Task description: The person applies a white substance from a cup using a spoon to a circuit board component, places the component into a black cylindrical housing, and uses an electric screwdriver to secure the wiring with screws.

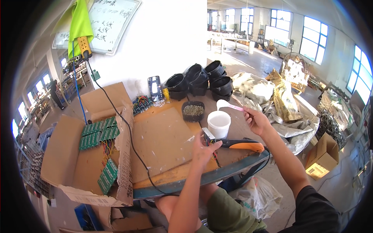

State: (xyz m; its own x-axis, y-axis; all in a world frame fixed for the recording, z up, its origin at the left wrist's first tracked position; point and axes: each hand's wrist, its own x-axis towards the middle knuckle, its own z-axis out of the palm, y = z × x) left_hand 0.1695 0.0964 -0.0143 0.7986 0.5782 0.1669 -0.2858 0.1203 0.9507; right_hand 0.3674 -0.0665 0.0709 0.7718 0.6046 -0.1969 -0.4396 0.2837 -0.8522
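Right of centre: right hand [257, 121] grips spoon [232, 106], bowl leftward above white tub [218, 125]; left hand [203, 152], lower centre, grasps white block [209, 134].

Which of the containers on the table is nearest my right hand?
The round white tub, just left of your right hand. It's the only white container there; the dish and bucket-like containers farther off are black.

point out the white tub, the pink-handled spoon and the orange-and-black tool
White tub [218, 130], head view: its front wall.
Pink-handled spoon [233, 106], head view: its handle.
Orange-and-black tool [247, 146], head view: its orange side.
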